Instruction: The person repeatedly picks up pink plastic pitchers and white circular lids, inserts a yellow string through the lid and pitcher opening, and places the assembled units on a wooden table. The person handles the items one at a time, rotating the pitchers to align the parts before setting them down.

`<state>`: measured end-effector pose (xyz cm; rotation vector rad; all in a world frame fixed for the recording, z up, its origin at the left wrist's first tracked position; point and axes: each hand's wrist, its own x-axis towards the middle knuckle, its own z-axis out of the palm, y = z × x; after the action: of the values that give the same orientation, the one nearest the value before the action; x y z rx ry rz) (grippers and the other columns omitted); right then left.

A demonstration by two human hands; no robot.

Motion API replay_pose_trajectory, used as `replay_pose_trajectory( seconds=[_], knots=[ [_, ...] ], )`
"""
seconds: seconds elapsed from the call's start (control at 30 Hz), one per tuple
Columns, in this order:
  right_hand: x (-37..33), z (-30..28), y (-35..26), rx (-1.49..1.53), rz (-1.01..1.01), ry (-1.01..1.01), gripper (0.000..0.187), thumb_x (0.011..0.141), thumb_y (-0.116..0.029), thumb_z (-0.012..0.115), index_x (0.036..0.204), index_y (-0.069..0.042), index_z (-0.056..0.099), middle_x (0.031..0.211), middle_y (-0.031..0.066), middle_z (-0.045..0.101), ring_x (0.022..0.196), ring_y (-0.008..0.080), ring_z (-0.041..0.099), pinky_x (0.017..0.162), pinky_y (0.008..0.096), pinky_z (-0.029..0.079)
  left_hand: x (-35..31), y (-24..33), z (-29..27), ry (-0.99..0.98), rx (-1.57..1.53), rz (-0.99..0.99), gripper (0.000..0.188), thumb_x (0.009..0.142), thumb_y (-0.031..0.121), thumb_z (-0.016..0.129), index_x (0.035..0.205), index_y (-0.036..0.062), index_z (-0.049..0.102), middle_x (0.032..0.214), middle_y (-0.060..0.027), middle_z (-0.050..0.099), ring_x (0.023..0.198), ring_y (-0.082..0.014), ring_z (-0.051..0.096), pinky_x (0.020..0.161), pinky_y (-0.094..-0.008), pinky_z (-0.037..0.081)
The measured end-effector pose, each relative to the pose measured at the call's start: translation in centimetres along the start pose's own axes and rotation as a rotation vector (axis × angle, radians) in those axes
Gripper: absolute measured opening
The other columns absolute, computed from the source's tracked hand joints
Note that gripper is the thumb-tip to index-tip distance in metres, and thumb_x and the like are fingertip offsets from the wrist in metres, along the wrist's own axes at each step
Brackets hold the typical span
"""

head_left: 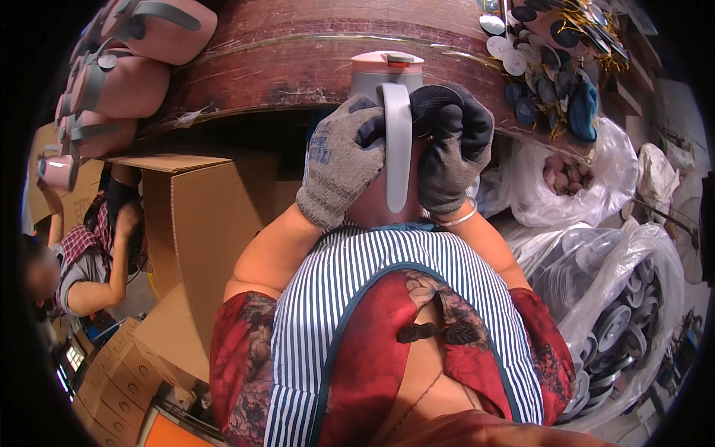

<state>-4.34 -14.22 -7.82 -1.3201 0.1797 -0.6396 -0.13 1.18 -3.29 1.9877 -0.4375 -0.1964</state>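
Observation:
Right in front of my apron stands a pink jug (pixel 372 200) with a grey collar, a pink lid (pixel 387 62) and a long grey handle (pixel 397 156) facing me. Grey gloves with dark fingertips cover both hands. My left hand (pixel 339 160) is closed against the jug, its bent fingers touching the left side of the handle near the top. On the other side, my right hand (pixel 454 153) pinches a dark round tag (pixel 433 97) close to the handle's upper end. Any string on this tag is hidden by the fingers.
Several pink jugs (pixel 123 86) cluster at the table's far left. Round tags with yellow strings (pixel 547 74) and a blue cloth (pixel 583 112) lie at far right. Plastic bags of grey lids (pixel 614 328) and pink parts (pixel 566 175) stand right. Left are a cardboard box (pixel 201 246) and another person (pixel 93 283).

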Motion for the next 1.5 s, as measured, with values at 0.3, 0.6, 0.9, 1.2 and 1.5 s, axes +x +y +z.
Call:
replay_pose_trajectory(
  seconds=[0.3, 0.6, 0.9, 1.2, 1.5],
  knots=[
    [0.4, -1.9, -2.1, 0.460, 0.328, -0.216, 0.022, 0.102, -0.015, 0.056, 0.117, 0.001, 0.063, 0.113, 0.0146, 0.069, 0.096, 0.0195, 0.066, 0.084, 0.0307, 0.052, -1.4, -1.1, -5.1, -0.172, -1.281, -0.411, 0.018, 0.098, 0.013, 0.057, 0.112, 0.0027, 0.061, 0.117, -0.0108, 0.064, 0.110, -0.0229, 0.062, 0.101, -0.0441, 0.048],
    [3.0, 0.3, -4.7, -0.142, 0.003, -0.333, 0.026, 0.089, -0.004, 0.069, 0.115, 0.001, 0.068, 0.103, 0.0106, 0.072, 0.088, 0.0181, 0.067, 0.079, 0.0276, 0.053, 0.6, -1.9, -5.8, -0.326, -1.391, -0.145, 0.032, 0.105, 0.020, 0.046, 0.131, 0.0020, 0.051, 0.137, -0.0168, 0.054, 0.118, -0.0255, 0.058, 0.104, -0.0427, 0.046],
    [6.5, 0.2, -7.9, -0.505, -0.203, -0.559, 0.040, 0.075, -0.013, 0.080, 0.113, -0.005, 0.067, 0.103, 0.0118, 0.069, 0.096, 0.0247, 0.068, 0.086, 0.0387, 0.054, 5.9, 4.1, -6.7, -0.265, 0.007, 0.258, 0.036, 0.081, 0.008, 0.074, 0.117, 0.0031, 0.070, 0.110, -0.0149, 0.071, 0.102, -0.0247, 0.069, 0.089, -0.0346, 0.053],
    [1.7, 3.3, -2.9, -0.634, -0.557, -0.581, 0.046, 0.086, -0.058, 0.061, 0.117, -0.025, 0.065, 0.096, 0.0064, 0.062, 0.082, 0.0307, 0.061, 0.073, 0.0421, 0.050, 10.0, 0.6, -14.9, -0.298, 0.674, 0.562, 0.039, 0.081, 0.010, 0.053, 0.116, -0.0014, 0.064, 0.088, -0.0116, 0.063, 0.087, -0.0299, 0.059, 0.106, -0.0481, 0.039],
    [5.7, 4.0, -4.3, -0.700, 0.254, -0.576, 0.035, 0.091, -0.046, 0.058, 0.112, -0.020, 0.066, 0.100, 0.0136, 0.069, 0.093, 0.0333, 0.067, 0.078, 0.0462, 0.051, 3.7, -0.2, -5.7, -0.416, -0.282, 0.343, 0.067, 0.097, 0.041, 0.057, 0.147, 0.0000, 0.042, 0.160, -0.0197, 0.027, 0.147, -0.0323, 0.029, 0.120, -0.0438, 0.020]
  ],
)
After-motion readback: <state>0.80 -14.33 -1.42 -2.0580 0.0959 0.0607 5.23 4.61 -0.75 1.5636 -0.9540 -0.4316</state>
